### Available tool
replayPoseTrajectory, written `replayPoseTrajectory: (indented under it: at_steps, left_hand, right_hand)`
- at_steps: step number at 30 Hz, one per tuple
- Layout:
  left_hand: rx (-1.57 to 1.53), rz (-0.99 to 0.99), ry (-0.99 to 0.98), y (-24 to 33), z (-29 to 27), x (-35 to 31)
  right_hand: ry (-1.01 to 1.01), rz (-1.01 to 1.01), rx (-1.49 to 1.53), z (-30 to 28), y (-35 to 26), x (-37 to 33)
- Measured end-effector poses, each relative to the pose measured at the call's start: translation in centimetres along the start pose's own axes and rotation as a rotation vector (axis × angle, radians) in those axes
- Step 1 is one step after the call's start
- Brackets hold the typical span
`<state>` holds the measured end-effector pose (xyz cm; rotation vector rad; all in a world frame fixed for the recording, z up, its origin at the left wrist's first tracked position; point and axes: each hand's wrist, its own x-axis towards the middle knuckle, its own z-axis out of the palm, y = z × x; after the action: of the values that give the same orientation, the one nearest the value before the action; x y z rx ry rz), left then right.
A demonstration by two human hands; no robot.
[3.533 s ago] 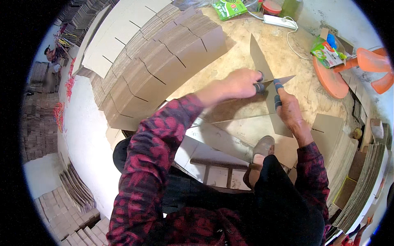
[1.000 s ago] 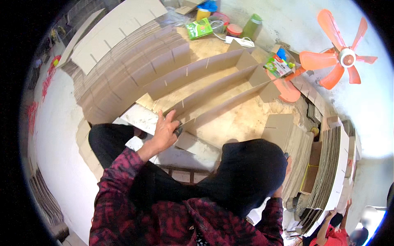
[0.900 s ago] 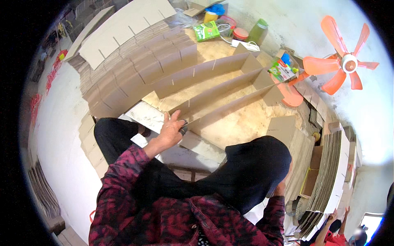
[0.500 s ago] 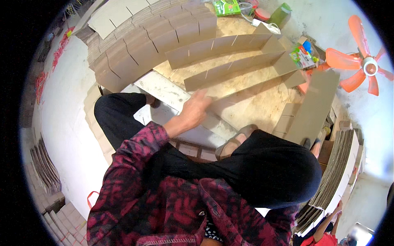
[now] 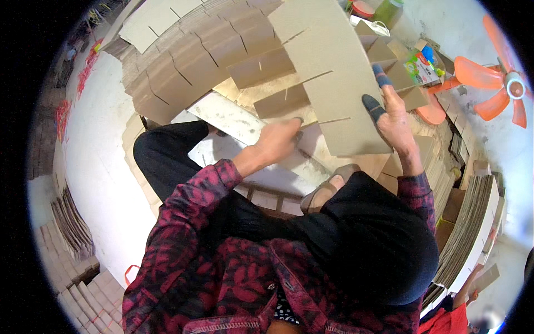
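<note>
The person's right hand has its grip clamped on a flat, brown, slotted cardboard sheet, located right of the large stack of slotted brown cardboard. The left hand is below and right of that stack, near an upright brown cardboard strip; its grip cannot be determined.

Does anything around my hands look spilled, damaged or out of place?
Nothing looks spilled or torn. Mainly, the white plank near your left hand stands out, its surface speckled with dark marks. The cardboard sheet in your right hand has straight slits, not tears.
</note>
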<state>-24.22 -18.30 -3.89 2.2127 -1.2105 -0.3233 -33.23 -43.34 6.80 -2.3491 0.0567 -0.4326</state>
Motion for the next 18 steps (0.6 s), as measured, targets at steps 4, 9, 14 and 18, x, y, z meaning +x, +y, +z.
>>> replayPoseTrajectory:
  at_steps: [4,9,14,18]
  left_hand:
    - [0.015,-0.022,-0.047,0.4,0.2,0.4]
    - [0.03,-0.023,-0.024,-0.1,0.3,0.4]
    - [0.011,0.008,0.019,-0.7,0.5,-0.1]
    - [0.018,-0.015,0.015,-1.2,0.7,-0.8]
  right_hand:
    - [-0.082,-0.012,-0.001,1.4,0.2,0.6]
    - [-0.083,-0.045,-0.039,1.3,-0.3,1.2]
    - [-0.108,-0.046,-0.063,2.5,-0.8,1.5]
    - [-0.148,-0.015,-0.038,4.2,-2.0,1.9]
